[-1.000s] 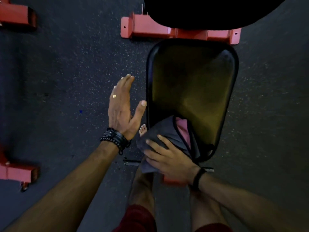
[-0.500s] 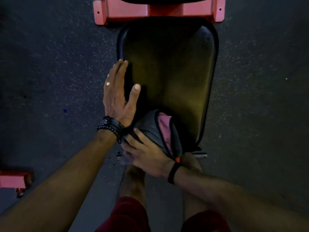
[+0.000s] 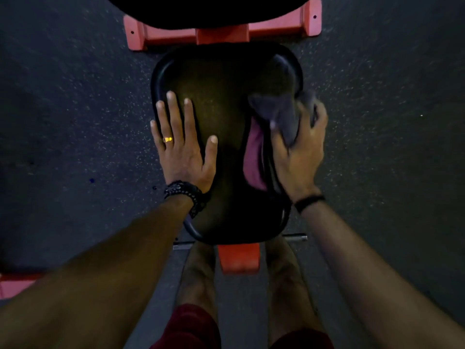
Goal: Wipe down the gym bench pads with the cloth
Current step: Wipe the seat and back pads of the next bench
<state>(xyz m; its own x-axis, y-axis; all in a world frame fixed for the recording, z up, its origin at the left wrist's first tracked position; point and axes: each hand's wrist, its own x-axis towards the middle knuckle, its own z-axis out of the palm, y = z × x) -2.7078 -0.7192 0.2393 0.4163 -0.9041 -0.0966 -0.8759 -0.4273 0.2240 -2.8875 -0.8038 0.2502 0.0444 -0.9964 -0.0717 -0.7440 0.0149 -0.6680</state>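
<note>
Out past my left hand [image 3: 182,149] I see only dark speckled floor [image 3: 75,109], with a bit of red frame [image 3: 15,285] down by my left elbow. The left hand lies flat on the left side of the seat pad [image 3: 221,102], fingers straight and a little spread, thumb angled toward the middle; it holds nothing. There is a gold ring [image 3: 167,139] on one finger and a stack of dark bracelets [image 3: 186,193] at the wrist, which sits right over the pad's left edge. Between my two hands the pad's dark surface is bare, with a dull yellowish sheen. Ahead of both hands a red crossbar [image 3: 224,34] runs across the floor, and a second black pad [image 3: 206,11] covers its middle. Just inside my right hand [image 3: 299,152] the cloth [image 3: 276,117] lies on the right side of the pad, grey on top with a pink strip showing toward the middle. The right hand's fingers curl round the bunched grey part at the pad's right edge, though the fingertips are blurred. A thin black band [image 3: 309,201] circles that wrist. Below my hands, near my legs, a red post [image 3: 239,258] sticks out under the pad's near end, and beyond my right hand there is more dark floor
</note>
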